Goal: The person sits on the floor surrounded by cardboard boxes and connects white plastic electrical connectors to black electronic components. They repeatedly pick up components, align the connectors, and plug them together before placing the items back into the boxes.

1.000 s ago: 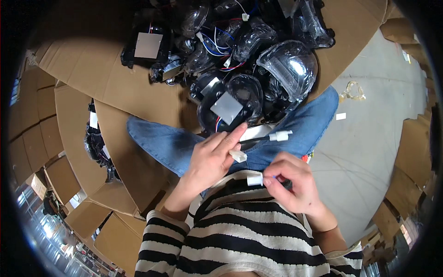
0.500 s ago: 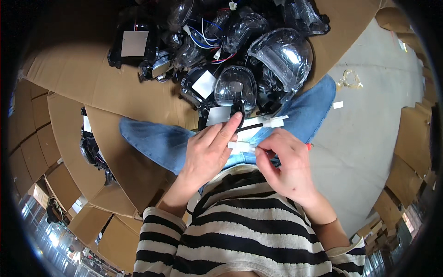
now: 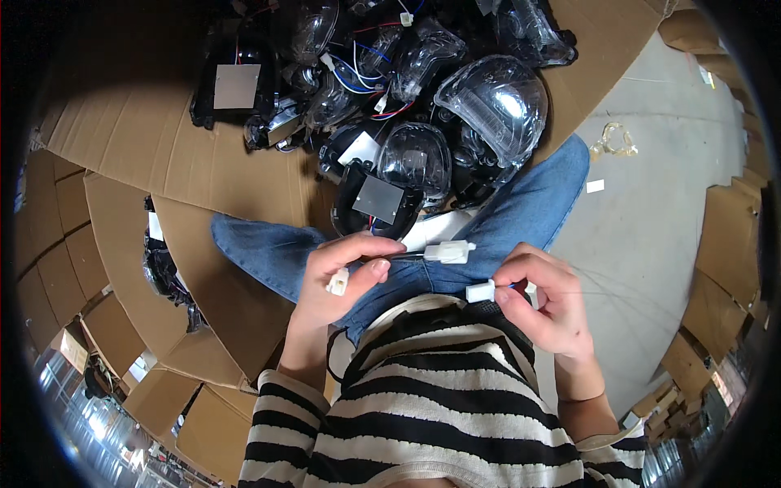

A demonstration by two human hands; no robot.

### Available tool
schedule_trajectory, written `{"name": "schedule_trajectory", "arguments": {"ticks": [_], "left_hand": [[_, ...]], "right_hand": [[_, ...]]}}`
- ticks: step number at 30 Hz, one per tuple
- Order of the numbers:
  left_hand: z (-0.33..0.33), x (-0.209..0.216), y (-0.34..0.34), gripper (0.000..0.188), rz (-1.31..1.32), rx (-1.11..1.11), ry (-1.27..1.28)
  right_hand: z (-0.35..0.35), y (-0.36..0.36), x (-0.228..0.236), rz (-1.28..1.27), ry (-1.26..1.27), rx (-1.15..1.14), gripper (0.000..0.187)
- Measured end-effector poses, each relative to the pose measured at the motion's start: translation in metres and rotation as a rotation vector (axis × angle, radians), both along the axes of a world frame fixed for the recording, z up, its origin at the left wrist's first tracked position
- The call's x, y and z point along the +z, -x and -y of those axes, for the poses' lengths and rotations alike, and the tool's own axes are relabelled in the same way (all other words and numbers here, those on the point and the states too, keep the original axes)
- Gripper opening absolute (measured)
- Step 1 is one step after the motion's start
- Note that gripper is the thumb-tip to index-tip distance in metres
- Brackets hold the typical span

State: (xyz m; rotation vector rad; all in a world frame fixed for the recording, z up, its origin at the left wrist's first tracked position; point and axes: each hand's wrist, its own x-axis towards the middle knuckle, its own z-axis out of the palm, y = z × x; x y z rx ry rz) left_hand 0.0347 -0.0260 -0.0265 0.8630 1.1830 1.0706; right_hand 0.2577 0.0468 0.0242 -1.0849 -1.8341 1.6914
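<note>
White block-shaped plastic connector [image 3: 480, 292]: above my blue denim lap [image 3: 268, 248], off the near edge of the brown cardboard sheet [image 3: 203, 154], apart from the other connectors.
Right grip [image 3: 543, 297]: thumb and forefinger pinching that connector's rear end, where a bit of blue wire [image 3: 512, 285] shows.
Left grip [image 3: 346, 268]: thumb and forefinger drawn together on a thin black cable [image 3: 407, 256], which leads to a larger white plastic connector [image 3: 449, 252]; a small white plastic plug [image 3: 338, 281] sits beside my thumb, its hold unclear.
Black lamp housing with square grey plate [image 3: 378, 201]: at the cardboard's near edge, just beyond my left fingers.
Risk: pulling my hands apart could strain wires at their terminals; a loose pinch could drop a connector.
Writing: none readable; plate and white rectangular label [image 3: 358, 149] look plain.
</note>
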Motion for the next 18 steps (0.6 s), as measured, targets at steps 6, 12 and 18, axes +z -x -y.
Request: {"name": "schedule_trajectory", "arguments": {"ticks": [6, 12, 18], "left_hand": [[-0.003, -0.001, 0.005, 0.015, -0.076, -0.016, -0.167], [0.000, 0.000, 0.002, 0.017, -0.126, -0.005, -0.180], [-0.002, 0.009, 0.001, 0.017, -0.204, -0.076, -0.169]], "right_hand": [[-0.001, 0.004, 0.005, -0.088, 0.089, -0.026, 0.004], [-0.001, 0.008, 0.008, -0.018, 0.090, -0.024, 0.003], [-0.003, 0.009, 0.000, 0.136, -0.144, 0.018, 0.003]]}}
